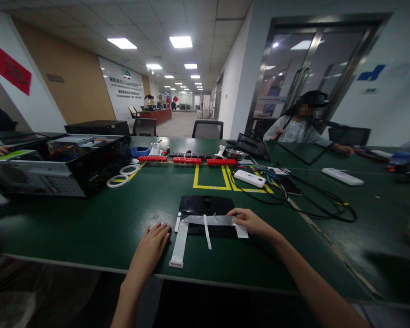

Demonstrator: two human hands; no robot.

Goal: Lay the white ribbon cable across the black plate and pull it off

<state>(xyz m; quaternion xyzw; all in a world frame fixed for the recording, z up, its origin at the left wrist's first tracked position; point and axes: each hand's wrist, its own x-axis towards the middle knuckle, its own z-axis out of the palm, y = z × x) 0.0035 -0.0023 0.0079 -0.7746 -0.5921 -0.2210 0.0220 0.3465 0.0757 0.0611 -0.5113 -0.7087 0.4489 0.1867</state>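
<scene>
A black flat panel (207,203) lies on the green tabletop in front of me. Across it stretches a flat grey-white ribbon cable (181,243), folded at both sides. Its left leg runs toward the table's near edge and ends in a connector (176,264). A thin white strip (207,232) crosses the cable near the middle. My right hand (249,222) pinches the cable at its right fold, where a short white end hangs over the panel's edge. Left of the panel, my left hand (156,239) rests palm down on the table with its fingers stretched out, holding nothing.
An opened computer case (78,168) stands at the left, with white rings (118,181) beside it. Red trays (187,160) line the back. A white device (249,178) and black cables (314,205) lie to the right. A person (304,123) sits across the table holding a black frame.
</scene>
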